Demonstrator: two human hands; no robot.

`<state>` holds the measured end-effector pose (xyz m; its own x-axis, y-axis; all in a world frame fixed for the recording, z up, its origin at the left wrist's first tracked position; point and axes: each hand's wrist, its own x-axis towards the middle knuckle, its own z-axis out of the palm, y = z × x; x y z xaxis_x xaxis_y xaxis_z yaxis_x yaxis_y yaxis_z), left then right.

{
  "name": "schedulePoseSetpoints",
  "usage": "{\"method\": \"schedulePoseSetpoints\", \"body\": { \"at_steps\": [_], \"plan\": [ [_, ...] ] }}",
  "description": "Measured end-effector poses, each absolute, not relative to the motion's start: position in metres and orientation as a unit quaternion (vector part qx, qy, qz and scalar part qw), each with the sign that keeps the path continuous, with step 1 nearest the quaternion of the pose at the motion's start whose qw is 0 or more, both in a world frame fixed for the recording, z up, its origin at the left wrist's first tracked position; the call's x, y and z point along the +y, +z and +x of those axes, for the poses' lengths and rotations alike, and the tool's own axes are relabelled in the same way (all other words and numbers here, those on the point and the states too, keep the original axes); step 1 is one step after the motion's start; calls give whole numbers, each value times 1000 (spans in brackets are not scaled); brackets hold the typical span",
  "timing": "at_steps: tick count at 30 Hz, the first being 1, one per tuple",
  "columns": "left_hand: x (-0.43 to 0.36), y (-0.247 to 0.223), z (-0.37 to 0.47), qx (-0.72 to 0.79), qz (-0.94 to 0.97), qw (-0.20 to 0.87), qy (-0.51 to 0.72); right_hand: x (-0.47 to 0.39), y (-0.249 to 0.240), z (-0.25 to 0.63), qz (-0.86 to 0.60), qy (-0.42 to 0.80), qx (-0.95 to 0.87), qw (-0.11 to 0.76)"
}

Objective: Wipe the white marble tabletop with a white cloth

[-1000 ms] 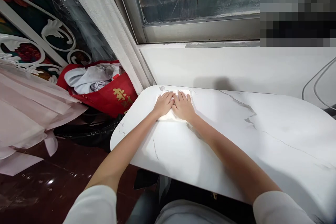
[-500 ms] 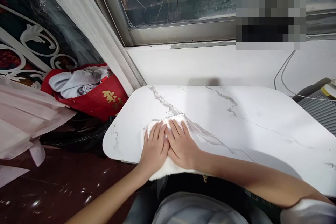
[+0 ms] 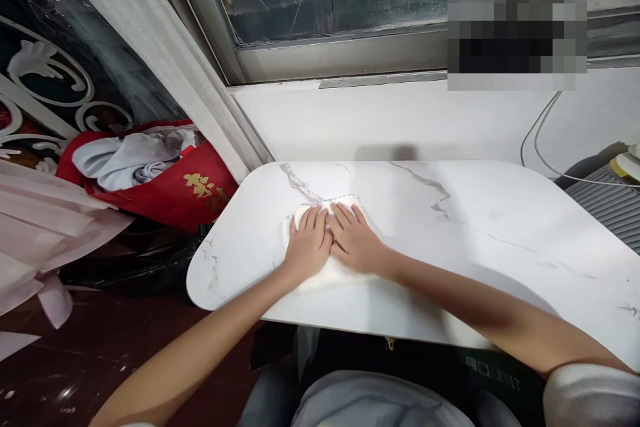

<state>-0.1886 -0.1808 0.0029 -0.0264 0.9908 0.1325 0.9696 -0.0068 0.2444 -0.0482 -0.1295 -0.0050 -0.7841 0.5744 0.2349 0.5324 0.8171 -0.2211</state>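
Observation:
A white cloth (image 3: 327, 277) lies spread on a white marble-patterned tabletop (image 3: 480, 207), left of its middle. My left hand (image 3: 309, 243) rests flat on the cloth, fingers stretched forward. Beside it my right hand (image 3: 356, 240) presses down on the same cloth, its fingers also extended and flat. The two hands touch at the thumbs. Parts of the cloth are hidden under both palms.
A red bag (image 3: 165, 190) with grey fabric stands left of the table, near a pale pink cloth (image 3: 50, 227) and a black plastic bag (image 3: 135, 270). Behind are a white wall and a window. Thin cables (image 3: 537, 133) hang at the right.
Both hands have slid the cloth forward, away from the table's near edge and slightly to the right. The cloth no longer overhangs that edge.

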Motion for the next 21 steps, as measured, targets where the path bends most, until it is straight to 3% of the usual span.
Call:
{"method": "schedulePoseSetpoints", "body": {
  "at_steps": [11, 21],
  "plan": [
    [1, 2, -189, 657, 723, 71, 200, 24, -3, -50, -411, 66, -892, 174],
    [7, 0, -187, 650, 724, 78, 219, 25, -4, -48, -440, 46, -881, 169]
  ]
}}
